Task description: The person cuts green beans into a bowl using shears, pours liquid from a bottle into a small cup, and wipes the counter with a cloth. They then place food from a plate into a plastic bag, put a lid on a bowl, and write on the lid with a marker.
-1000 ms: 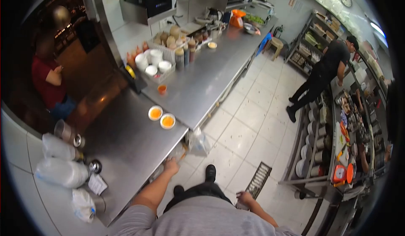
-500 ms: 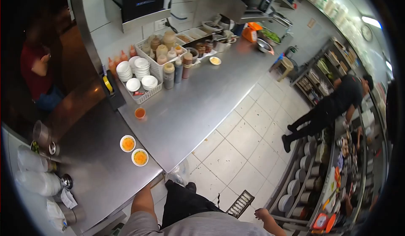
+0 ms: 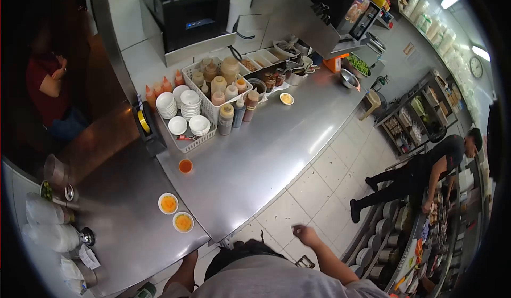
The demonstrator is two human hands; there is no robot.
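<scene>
Near the corner of the left steel counter stand two white bowls of orange-yellow food, the upper bowl [image 3: 168, 204] and the lower bowl [image 3: 183, 222]. A small cup of red sauce [image 3: 185, 166] is above them on the long counter. My left hand [image 3: 190, 256] hangs just below the counter's front edge, mostly hidden, its fingers not clear. My right hand [image 3: 305, 234] is raised over the tiled floor, away from the counter, its fingers curled and what they hold, if anything, too small to make out.
A basket of white dishes [image 3: 183, 147] and sauce bottles [image 3: 226, 119] line the wall below a black printer [image 3: 194, 18]. A co-worker in black [image 3: 415, 170] works at the right counter. Another person [image 3: 50, 85] stands beyond the left counter. A stool [image 3: 371, 102] is farther back.
My right hand has risen and moved left over the floor. The view has shifted, so the counter items sit lower. The co-worker at right now reaches over the counter.
</scene>
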